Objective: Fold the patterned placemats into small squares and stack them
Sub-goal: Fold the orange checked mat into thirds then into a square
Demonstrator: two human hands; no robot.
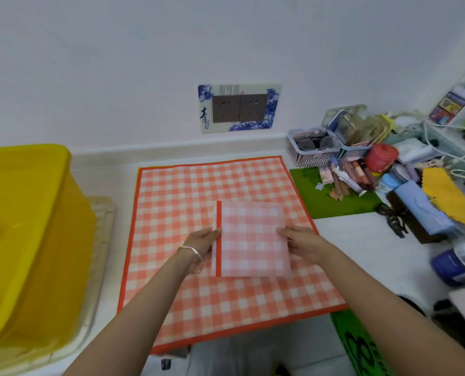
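Centrally, the folded placemat (pixel 251 240), longer front-to-back, is pressed by flat fingers: left hand (pixel 204 241) at its striped edge, right hand (pixel 299 240) opposite.

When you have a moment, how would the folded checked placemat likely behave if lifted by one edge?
The folded placemat looks thin and flat, so it would probably feel light and sag or spring open. Resting on the smooth unfolded placemat, it may slide if pushed; the left hand and right hand touch its sides.
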